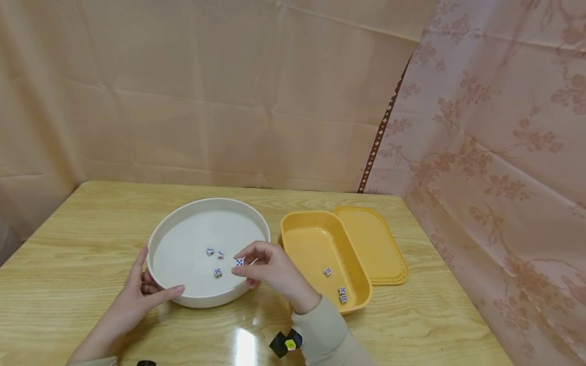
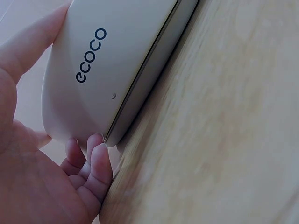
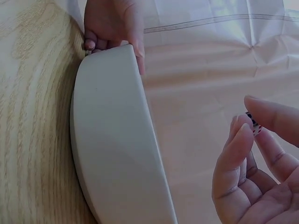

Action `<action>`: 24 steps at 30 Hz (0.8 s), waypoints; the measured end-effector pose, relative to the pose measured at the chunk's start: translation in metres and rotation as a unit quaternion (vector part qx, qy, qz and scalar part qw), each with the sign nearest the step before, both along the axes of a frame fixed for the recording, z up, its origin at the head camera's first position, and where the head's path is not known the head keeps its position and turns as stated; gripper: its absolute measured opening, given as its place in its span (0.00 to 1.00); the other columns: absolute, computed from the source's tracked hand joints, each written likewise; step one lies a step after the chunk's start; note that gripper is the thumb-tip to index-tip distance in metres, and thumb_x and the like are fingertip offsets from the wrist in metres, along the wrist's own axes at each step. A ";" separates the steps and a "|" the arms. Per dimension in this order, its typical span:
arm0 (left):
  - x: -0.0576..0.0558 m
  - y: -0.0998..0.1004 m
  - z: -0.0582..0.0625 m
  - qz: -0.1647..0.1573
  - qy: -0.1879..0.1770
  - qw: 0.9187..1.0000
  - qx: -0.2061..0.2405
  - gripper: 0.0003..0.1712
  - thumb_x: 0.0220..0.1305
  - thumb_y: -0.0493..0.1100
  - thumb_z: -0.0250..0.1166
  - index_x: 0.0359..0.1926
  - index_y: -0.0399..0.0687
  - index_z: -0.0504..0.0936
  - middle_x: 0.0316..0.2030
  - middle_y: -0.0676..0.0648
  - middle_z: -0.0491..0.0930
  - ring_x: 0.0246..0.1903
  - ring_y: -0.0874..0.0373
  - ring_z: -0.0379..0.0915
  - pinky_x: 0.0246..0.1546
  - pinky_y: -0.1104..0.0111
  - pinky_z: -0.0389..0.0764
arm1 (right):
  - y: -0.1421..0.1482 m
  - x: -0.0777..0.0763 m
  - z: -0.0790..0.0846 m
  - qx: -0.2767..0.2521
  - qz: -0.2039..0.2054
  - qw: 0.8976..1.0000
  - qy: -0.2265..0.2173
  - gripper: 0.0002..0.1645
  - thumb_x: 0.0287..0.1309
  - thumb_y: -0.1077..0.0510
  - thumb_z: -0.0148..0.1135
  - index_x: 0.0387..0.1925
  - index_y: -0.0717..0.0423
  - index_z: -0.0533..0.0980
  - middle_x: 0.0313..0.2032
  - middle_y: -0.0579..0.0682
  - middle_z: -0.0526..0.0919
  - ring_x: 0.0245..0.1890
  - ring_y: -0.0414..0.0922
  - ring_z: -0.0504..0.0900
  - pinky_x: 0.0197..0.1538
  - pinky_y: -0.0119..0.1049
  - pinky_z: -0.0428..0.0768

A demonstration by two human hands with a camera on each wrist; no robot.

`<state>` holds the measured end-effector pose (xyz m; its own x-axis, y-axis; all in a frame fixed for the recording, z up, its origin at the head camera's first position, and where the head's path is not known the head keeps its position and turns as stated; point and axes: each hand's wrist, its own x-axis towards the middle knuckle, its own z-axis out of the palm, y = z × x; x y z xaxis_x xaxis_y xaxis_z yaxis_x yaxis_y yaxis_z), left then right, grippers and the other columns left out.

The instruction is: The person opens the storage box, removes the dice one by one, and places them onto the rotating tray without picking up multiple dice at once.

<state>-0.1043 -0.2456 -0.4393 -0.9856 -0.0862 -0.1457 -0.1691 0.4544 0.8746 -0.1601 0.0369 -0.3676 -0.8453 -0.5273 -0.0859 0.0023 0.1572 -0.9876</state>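
A round white tray (image 1: 187, 239) stands on the table, with three white dice lying inside, among them the die (image 1: 217, 273) closest to the front. My left hand (image 1: 133, 295) holds the tray by its left front edge, thumb over the rim and fingers against the outer wall. In the left wrist view, "ecoco" is printed on the tray's side (image 2: 70, 102). Between thumb and fingertips, my right hand (image 1: 272, 269) pinches another white die (image 1: 240, 262) above the tray's right side. The right wrist view shows the pinched die (image 3: 255, 125) mostly covered by the fingers.
Right of the tray is a yellow rectangular box (image 1: 304, 239) with three dice on its floor. Its flat yellow lid (image 1: 373, 249) lies just beyond, partly behind the box. Curtains (image 1: 229, 101) hang behind the wooden table (image 1: 412, 330) and along its right side.
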 end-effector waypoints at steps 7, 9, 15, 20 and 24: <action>-0.001 0.000 0.001 0.000 -0.007 1.000 -0.003 0.71 0.61 0.49 0.72 0.76 0.42 0.20 0.45 0.42 0.71 0.36 0.65 0.70 0.37 0.76 0.71 | -0.002 -0.001 -0.005 0.005 -0.008 1.000 -0.001 0.14 0.58 0.64 0.68 0.45 0.68 0.80 0.27 0.43 0.76 0.20 0.37 0.77 0.27 0.27 0.77; -0.001 0.000 0.001 0.000 -0.008 1.000 -0.005 0.71 0.61 0.49 0.72 0.76 0.42 0.20 0.45 0.42 0.71 0.36 0.65 0.70 0.37 0.76 0.71 | -0.002 -0.001 -0.006 0.005 -0.009 1.000 -0.004 0.15 0.58 0.64 0.68 0.45 0.69 0.79 0.26 0.43 0.76 0.20 0.37 0.77 0.27 0.27 0.77; 0.000 0.000 0.001 0.000 -0.004 1.000 -0.002 0.71 0.60 0.48 0.72 0.76 0.41 0.20 0.44 0.42 0.71 0.35 0.65 0.70 0.38 0.76 0.71 | -0.002 0.000 -0.009 0.004 -0.006 1.000 -0.008 0.17 0.58 0.64 0.68 0.46 0.71 0.78 0.26 0.43 0.77 0.20 0.37 0.77 0.27 0.27 0.77; -0.001 0.000 0.001 0.000 -0.006 1.000 0.002 0.71 0.61 0.49 0.72 0.76 0.42 0.19 0.45 0.42 0.71 0.36 0.65 0.70 0.38 0.76 0.71 | -0.003 0.000 -0.012 0.009 -0.003 1.000 -0.014 0.17 0.58 0.63 0.68 0.47 0.70 0.78 0.27 0.44 0.77 0.21 0.37 0.77 0.28 0.28 0.77; -0.001 0.000 0.000 0.000 -0.006 1.000 0.002 0.71 0.61 0.49 0.72 0.76 0.42 0.19 0.44 0.42 0.70 0.36 0.65 0.69 0.38 0.75 0.71 | -0.005 0.000 -0.013 0.008 0.001 1.000 -0.016 0.17 0.58 0.64 0.69 0.47 0.71 0.78 0.27 0.44 0.76 0.21 0.38 0.77 0.29 0.28 0.77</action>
<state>-0.1049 -0.2459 -0.4392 -0.9839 -0.0850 -0.1574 -0.1788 0.4511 0.8743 -0.1597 0.0322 -0.3803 -0.8407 -0.5277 -0.1214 0.0333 0.1734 -0.9843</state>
